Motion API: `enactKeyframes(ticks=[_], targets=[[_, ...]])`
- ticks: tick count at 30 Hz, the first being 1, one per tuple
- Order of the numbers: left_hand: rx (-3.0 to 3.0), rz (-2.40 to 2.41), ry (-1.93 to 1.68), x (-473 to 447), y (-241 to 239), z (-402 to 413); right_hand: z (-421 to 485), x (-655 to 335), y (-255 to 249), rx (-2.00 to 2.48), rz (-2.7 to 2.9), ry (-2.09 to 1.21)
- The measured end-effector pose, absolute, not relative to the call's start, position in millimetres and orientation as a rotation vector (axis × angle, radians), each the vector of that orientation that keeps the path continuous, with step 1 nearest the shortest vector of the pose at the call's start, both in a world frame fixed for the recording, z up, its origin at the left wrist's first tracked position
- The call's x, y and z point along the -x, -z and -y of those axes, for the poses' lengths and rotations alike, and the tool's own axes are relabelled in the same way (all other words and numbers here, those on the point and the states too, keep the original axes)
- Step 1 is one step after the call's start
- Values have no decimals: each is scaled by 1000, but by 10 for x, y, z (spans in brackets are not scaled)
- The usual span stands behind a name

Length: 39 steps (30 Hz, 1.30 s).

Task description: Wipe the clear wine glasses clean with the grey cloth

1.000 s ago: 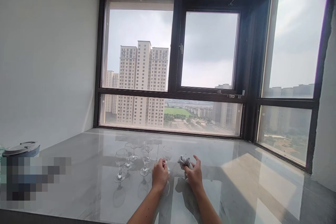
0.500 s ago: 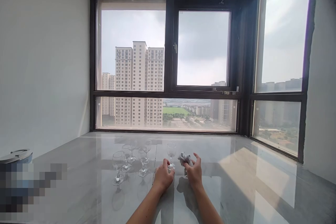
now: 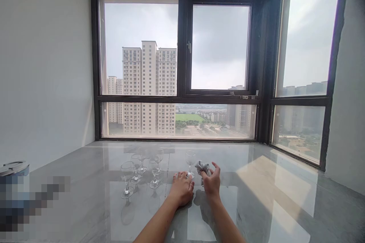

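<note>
A clear stemmed wine glass (image 3: 190, 158) stands upright on the glossy grey surface, just beyond my left hand (image 3: 182, 190). The fingers of that hand are low at the glass's foot and hold it there; the foot is partly hidden behind them. My right hand (image 3: 211, 184) is closed on a crumpled grey cloth (image 3: 202, 167), its index finger raised. This cloth is close to the right side of the glass. Several more wine glasses (image 3: 154, 169) stand upright in a group to the left, with one glass (image 3: 127, 174) nearest me.
The grey tiled surface (image 3: 85, 205) reaches back to a dark-framed window (image 3: 178, 99). A lidded container (image 3: 14, 168) is at the far left, beside a blurred-out patch. Sunlight falls on the right side (image 3: 268, 178). A white wall (image 3: 45, 64) borders the left.
My left hand and the wine glass at it have shifted slightly right, closer to the cloth. The left hand's fingers now reach further forward. The view has tilted a little.
</note>
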<state>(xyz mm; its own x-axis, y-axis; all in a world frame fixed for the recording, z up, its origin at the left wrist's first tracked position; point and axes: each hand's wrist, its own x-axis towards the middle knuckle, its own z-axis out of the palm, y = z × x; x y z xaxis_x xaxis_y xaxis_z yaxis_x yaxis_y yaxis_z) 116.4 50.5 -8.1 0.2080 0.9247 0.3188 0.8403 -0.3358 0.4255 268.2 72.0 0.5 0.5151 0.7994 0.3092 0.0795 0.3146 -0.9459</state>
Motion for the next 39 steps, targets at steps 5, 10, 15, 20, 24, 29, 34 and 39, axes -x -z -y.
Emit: enactKeyframes(ticks=[5, 10, 15, 20, 24, 29, 34, 39], targets=[[-2331, -1673, -778, -1174, 82, -496, -723, -2685, -4, 1187, 941, -566], [-2350, -1664, -994, -1133, -43, -382, -732, -2689, 1, 1201, 930, -559], [-2294, -1788, -1500, -901, -179, -213, -748, -2693, 16, 1212, 916, -570], [-1807, -2032, -2115, -719, -196, -278, -733, -2707, 36, 1207, 918, -573], [-1405, -2132, -2451, -669, -240, -354, -712, -2721, 43, 1210, 913, -573], [-1003, -2261, -2345, -614, -261, -394, -710, -2742, 36, 1205, 897, -575], [-1046, -2059, -2162, -597, -131, -435, -713, -2752, 15, 1196, 887, -579], [-1305, -1849, -2061, -652, 5, -447, -703, -2744, -6, 1187, 887, -588]])
